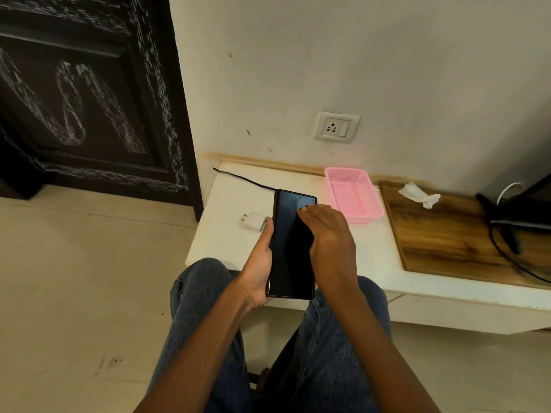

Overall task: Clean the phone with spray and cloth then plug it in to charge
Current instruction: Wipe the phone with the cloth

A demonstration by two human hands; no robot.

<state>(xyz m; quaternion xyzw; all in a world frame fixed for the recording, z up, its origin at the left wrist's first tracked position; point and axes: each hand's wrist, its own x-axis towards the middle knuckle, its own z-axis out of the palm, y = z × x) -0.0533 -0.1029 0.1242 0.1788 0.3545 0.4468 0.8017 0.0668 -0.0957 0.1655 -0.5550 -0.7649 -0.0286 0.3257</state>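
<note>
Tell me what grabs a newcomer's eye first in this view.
The dark phone at centre, gripped along its edge by the left hand while the right hand lies flat over its screen. Behind it on the white table sits a pink basket, with a white charger plug left of the phone and a wall socket above.
</note>
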